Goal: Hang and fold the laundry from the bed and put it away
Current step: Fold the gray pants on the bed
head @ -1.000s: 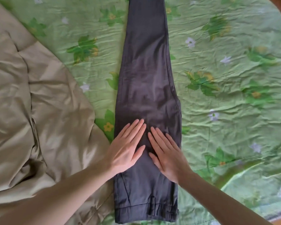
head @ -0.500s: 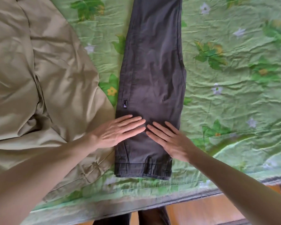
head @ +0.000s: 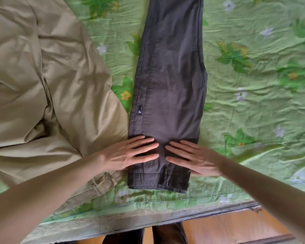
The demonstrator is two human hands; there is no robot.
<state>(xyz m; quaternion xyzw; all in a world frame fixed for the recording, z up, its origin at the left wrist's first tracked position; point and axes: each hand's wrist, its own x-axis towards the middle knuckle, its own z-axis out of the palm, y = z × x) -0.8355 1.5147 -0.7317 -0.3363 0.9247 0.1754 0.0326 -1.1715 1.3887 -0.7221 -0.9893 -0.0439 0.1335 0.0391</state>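
Trousers (head: 167, 81): dark grey woven cotton, folded lengthwise into one long narrow strip, lying flat on the bed and running from the near edge away to the far side; stitched waistband with a belt loop at the near end, a small dark label (head: 140, 109) sewn by the left seam. Left hand (head: 125, 154): laid flat on the trousers just above the waistband, fingers straight and spread, grasping nothing, wrist over the tan cloth. Right hand (head: 194, 158): likewise flat, fingers straight, grasping nothing, pressed on the right half of the same band of cloth; the two sets of fingertips nearly meet. Tan cloth (head: 42, 81): smooth, rumpled in broad soft folds, heaped on the left, touching the trousers' left edge near the waistband. Sheet (head: 253, 106): light green, finely creased, printed with leaves and small flowers. Floor (head: 236, 226): wooden, orange-brown, beyond the bed's near edge.
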